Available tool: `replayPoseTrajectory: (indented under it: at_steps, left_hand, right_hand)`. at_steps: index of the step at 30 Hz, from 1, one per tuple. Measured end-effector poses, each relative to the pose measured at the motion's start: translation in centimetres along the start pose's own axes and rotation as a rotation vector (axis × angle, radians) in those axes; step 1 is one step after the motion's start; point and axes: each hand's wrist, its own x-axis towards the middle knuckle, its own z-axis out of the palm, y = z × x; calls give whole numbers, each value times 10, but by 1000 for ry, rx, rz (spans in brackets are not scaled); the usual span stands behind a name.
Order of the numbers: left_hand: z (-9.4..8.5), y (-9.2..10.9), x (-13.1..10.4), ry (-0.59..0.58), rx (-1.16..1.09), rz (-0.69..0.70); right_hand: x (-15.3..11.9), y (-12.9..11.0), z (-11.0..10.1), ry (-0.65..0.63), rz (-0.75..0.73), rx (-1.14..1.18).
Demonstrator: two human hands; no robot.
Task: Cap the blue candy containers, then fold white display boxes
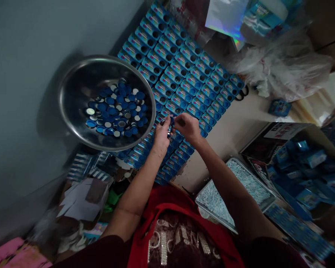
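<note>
My left hand (162, 136) is curled around several small round discs (169, 131) with blue and silvery faces. Close against it, my right hand (189, 128) has its fingers pinched at the edge of a blue disc (172, 121). Both hands are above rows of small blue printed cases (164, 89), each with a round recess. Recesses in the far rows look dark, while many nearer ones show blue discs. To the left, a steel bowl (75, 83) contains many loose blue and silvery discs. My fingers partly hide the held discs.
At the right are a tray of pale blue granules (240, 178) and a carton (257, 143) with blue packs. Clear plastic bags (284, 63) lie at the far right. Papers and a box (83, 199) are at lower left, beside a grey wall (22, 74).
</note>
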Motion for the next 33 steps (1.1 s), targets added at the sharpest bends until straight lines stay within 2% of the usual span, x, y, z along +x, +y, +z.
replayPoseTrajectory:
  at_steps: [3,5,8,11,14,17,19,21,24,26,30,33]
  left_hand:
    - [-2,9,2,-14,16,111]
    - [-3,14,5,-4,29,154]
    - [-4,16,10,3,51,157]
    - [-5,12,13,-39,100,183]
    - [-5,5,16,-55,144,230]
    - [-4,0,19,-43,166,263]
    - [-1,-2,20,-17,172,279]
    - [5,-3,22,1,172,311]
    - [17,-1,26,-50,164,380]
    - [25,2,29,-114,165,399]
    - [39,13,33,-349,162,226]
    - [49,21,37,-444,109,161]
  right_hand:
    - [12,3,-8,55,63,-47]
    - [26,2,-15,56,104,-157]
    - [50,-5,-20,-41,151,-383]
    - [75,-16,-18,-154,204,-563]
    - [96,-21,-14,-238,277,-625]
    - [103,-21,-17,-258,272,-595]
    - [95,-20,-21,-233,212,-536]
    - [79,-19,-27,-170,155,-369]
    - [53,-16,-32,-89,121,124]
    - [44,-13,-34,-73,153,401]
    - [50,-6,-41,-33,298,670]
    - [73,-3,-52,-87,340,685]
